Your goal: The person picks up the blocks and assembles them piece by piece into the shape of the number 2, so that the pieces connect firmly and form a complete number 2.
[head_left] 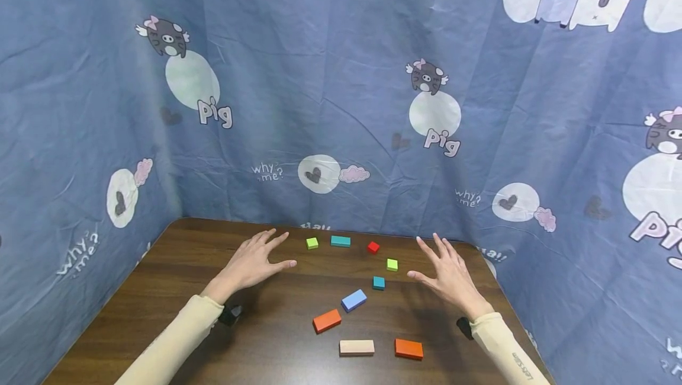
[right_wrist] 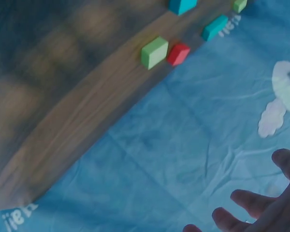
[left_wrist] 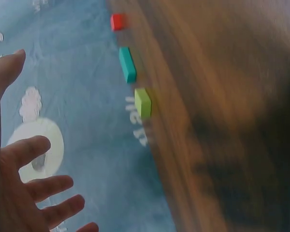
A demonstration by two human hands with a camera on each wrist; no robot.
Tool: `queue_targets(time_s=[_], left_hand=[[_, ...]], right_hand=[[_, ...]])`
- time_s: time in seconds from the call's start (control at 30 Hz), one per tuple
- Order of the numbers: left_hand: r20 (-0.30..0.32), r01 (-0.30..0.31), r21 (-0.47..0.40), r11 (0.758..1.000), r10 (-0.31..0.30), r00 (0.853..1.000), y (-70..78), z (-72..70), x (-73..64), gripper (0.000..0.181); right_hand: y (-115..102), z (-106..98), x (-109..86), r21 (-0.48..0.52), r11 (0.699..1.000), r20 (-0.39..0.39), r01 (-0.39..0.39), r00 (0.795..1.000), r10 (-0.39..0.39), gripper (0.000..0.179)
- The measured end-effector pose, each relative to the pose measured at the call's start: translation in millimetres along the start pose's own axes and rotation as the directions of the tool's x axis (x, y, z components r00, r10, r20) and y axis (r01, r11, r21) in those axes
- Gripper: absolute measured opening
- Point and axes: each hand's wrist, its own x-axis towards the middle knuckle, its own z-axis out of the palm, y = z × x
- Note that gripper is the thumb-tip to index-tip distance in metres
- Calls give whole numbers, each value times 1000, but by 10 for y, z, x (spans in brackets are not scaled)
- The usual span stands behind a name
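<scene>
My left hand hovers over the table's left half with its fingers spread, holding nothing. Nearest to it is a light green cube, with a teal block just beyond. Over the right half hangs my right hand, fingers also spread and empty. A second green cube, a red cube and a teal cube lie to its left. Between the hands and nearer to me are a blue block, an orange-red block, a beige block and another orange-red block.
The blocks lie apart on a dark brown wooden table. Blue cloth printed with pigs and words hangs behind the table and along both sides. A dark strap sits at my left wrist, below the cream sleeve.
</scene>
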Motion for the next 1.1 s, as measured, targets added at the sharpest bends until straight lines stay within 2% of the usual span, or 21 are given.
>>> queue_targets(time_s=[0.23,0.53,0.77,0.83,0.93,1.0,1.1], left_hand=[[54,15,-87,996,-10,998,208,173,-133,89],[83,1,-96,995,7,997,339,384,-313,86],[131,-36,-120,992,52,990,497,509,-488,83],[119,-65,-113,991,78,990,565,527,-528,82],[59,-154,-80,985,159,985,704,553,-571,74],[13,-230,-53,972,231,973,820,581,-601,65],[-26,-327,-24,945,326,945,1005,636,-649,54]], right_hand=[[-139,157,-138,4,999,-14,50,999,-50,84],[-276,352,-306,8,995,-23,96,995,-96,83],[-414,472,-410,33,991,22,128,991,-128,83],[-460,497,-439,47,987,15,156,988,-157,81],[-517,535,-489,39,976,-5,213,977,-213,74],[-551,562,-524,24,968,-3,252,968,-252,69],[-604,608,-569,8,953,26,302,953,-302,64]])
